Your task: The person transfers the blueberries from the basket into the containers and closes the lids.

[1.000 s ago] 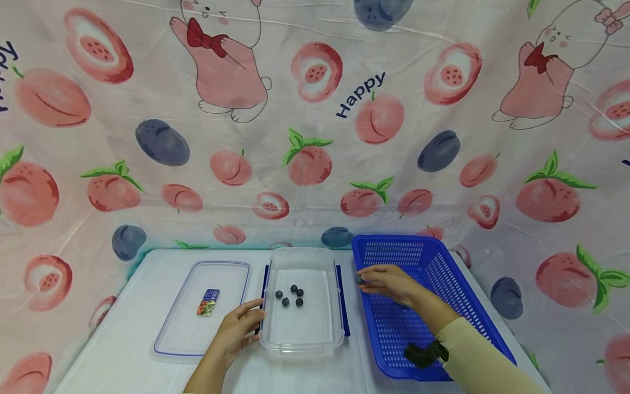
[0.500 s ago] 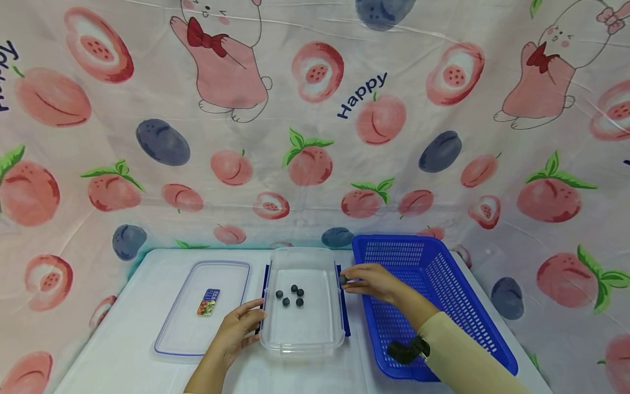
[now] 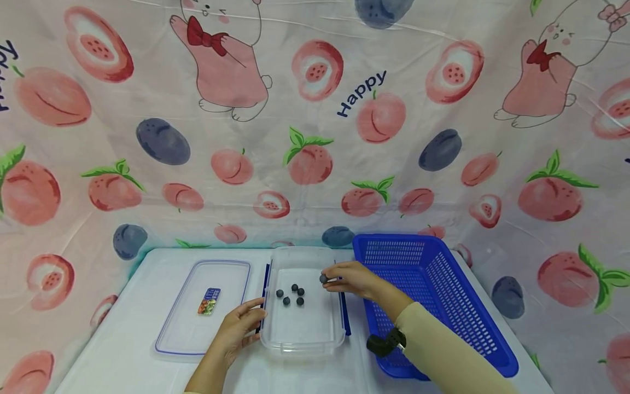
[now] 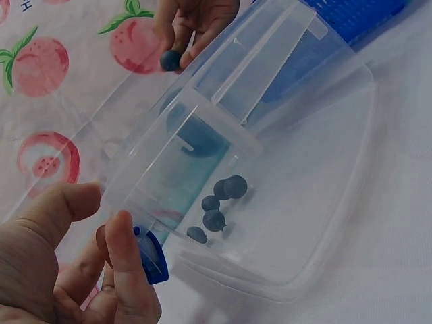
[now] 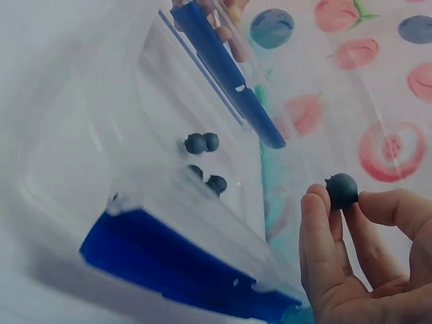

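My right hand (image 3: 353, 278) pinches a blueberry (image 5: 342, 191) between thumb and fingertips. It holds the berry above the right side of a clear plastic food container (image 3: 302, 331). Several more blueberries (image 4: 214, 220) lie loose on the container's floor, grouped toward its left and middle. At the left wall my left hand (image 3: 238, 331) grips the container beside its blue side latch (image 4: 152, 255), thumb and fingers at the edge. The other blue latch (image 5: 169, 263) hangs along the right wall.
A blue perforated basket (image 3: 433, 246) stands right of the container; the right forearm crosses over it. To the left lies a clear lid (image 3: 179, 334) with a blue seal and a colourful label (image 3: 209, 302). A fruit-print cloth (image 3: 315, 219) hangs behind the table.
My right hand has moved left with the blueberry, from the basket's left rim to over the container. The left hand stays at the container's left side.
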Available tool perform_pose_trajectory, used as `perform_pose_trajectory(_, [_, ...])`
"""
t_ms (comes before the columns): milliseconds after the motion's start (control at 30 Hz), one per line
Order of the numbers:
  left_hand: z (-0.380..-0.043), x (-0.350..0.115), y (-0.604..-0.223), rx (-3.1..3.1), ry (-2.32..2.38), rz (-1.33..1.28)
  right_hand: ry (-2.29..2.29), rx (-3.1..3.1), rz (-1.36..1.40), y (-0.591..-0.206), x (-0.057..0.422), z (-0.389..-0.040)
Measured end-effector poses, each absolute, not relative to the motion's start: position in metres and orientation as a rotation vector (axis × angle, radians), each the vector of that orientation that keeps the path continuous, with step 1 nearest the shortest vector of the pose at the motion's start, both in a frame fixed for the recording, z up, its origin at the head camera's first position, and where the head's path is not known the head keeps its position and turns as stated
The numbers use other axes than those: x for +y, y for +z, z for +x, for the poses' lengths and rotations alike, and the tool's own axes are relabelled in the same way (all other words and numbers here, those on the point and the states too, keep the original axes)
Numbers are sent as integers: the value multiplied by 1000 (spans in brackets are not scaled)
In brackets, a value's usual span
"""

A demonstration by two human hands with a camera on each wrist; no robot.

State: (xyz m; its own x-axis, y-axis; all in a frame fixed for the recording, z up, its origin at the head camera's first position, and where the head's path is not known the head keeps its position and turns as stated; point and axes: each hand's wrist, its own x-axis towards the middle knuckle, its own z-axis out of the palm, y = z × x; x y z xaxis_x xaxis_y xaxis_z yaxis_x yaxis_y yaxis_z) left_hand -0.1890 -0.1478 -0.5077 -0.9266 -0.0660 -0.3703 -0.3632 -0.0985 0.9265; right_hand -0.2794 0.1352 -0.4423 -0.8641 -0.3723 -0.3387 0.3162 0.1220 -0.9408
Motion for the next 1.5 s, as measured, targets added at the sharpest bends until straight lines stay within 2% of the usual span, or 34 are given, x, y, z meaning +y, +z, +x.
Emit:
perform_pose_trajectory(500, [-187, -146, -508, 1968, 2135, -487, -1660, 2014, -61, -454, 95, -283])
perform_pose_trajectory(833, [-187, -147, -509, 1965, 2136, -482, -1493, 2168, 55, -456, 74, -288])
perform_pose_trajectory(1500, [-189, -146, -508, 1963, 2135, -495, -1121, 2564, 95, -486, 56, -294])
